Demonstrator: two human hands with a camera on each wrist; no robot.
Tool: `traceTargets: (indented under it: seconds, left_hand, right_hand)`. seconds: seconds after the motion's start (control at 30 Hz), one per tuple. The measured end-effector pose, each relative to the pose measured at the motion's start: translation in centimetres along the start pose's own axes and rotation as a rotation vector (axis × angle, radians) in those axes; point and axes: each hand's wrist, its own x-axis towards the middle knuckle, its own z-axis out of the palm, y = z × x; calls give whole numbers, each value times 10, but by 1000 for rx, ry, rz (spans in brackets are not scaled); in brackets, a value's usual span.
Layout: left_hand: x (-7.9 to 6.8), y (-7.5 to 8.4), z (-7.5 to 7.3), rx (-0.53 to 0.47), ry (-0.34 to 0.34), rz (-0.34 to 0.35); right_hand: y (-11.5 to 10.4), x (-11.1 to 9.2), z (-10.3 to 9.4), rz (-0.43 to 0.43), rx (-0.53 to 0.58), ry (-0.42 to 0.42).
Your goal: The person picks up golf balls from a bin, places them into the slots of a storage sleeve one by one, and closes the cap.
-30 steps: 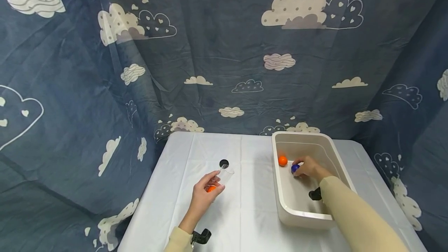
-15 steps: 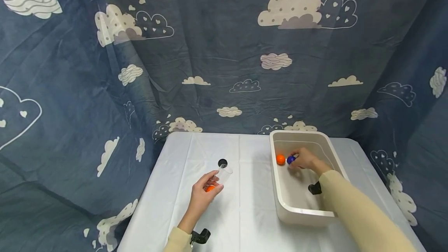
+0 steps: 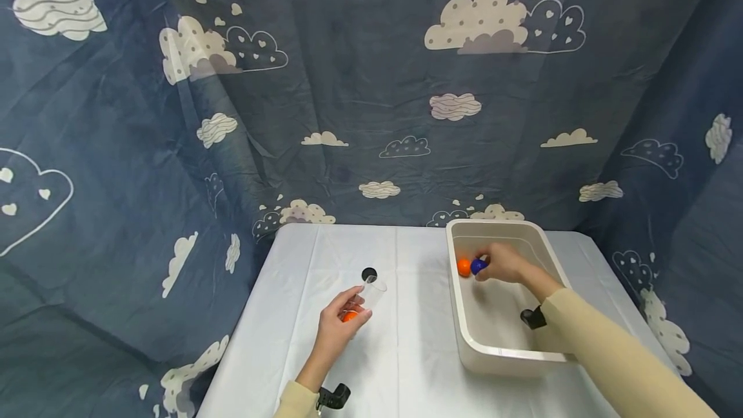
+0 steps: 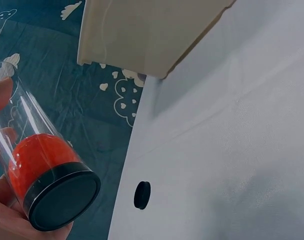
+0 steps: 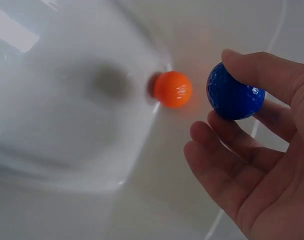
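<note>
My left hand (image 3: 339, 324) grips a clear plastic tube (image 4: 29, 112) above the table. Inside the tube's lower end sits an orange ball (image 4: 39, 157), against a black end cap (image 4: 64, 197). The tube is tilted, and its far end looks uncovered. Over at the right, my right hand (image 3: 504, 263) pinches a blue dimpled golf ball (image 5: 234, 92) between thumb and fingers, held up inside the bin (image 3: 464, 334). A second orange ball (image 5: 173, 90) lies on the bin floor near a wall.
A loose black cap (image 3: 369, 274) lies on the white-covered table (image 3: 302, 276), just beyond the tube. The bin's raised walls surround my right hand. A dark cloud-patterned curtain (image 3: 348, 102) hangs behind the table and along both sides.
My right hand has moved slightly left with the blue golf ball and raised it from the bin floor. The left hand with the tube has stayed nearly still.
</note>
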Motion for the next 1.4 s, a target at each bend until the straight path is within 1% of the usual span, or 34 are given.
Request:
traceTargets:
  seconds: [0.1,0.23,0.4,0.53,0.67,0.87,1.1,1.27,1.4]
  left_hand:
    - [0,1,1,-1,0,2]
    - [0,3,2,-2,-1,7]
    - [0,6,2,0,1,-5]
    - [-1,6,5,16,4,-10]
    - [-1,6,6,20,-3,1]
    - [0,9,8,8,-15,-7]
    - [0,15,10,-12,-35,-20]
    - [2,17,12,-17,-43,-7]
    - [2,17,14,-21,-45,3]
  right_hand:
    - [-9,-8,-4,-24,-10,10]
    - [-20,-19,-11,-43,3,27]
    - [-33,-30,-19,-63,-6,75]
    - [-41,-38,-21,-55,-15,121]
    - [-49,-44,-23,-37,-9,155]
    - [-64,-55,-25,-47,34,188]
    - [-86,-61,-21,-114,131,223]
    - [-99,-61,-14,-118,181,222]
    - [-109,-62,-7,-140,192,224]
